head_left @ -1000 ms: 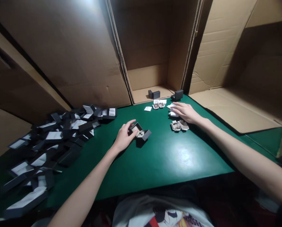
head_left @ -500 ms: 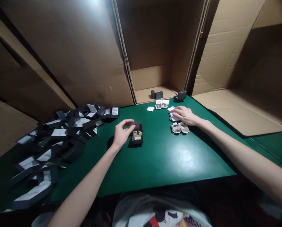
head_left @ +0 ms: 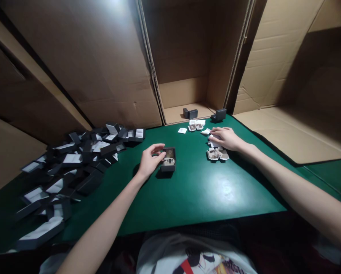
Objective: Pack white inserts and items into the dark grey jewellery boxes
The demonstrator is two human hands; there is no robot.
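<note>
One open box [head_left: 168, 159] is pinched by the left hand [head_left: 149, 161]; right of it, the right hand's [head_left: 226, 138] fingers apparently curl over a white insert [head_left: 212, 144], with a pile of unfilled boxes [head_left: 73, 171] left of it.

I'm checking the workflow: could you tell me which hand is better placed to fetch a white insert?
Probably the right hand: it rests on the small white paper inserts; the left hand holds the open dark box.
</note>
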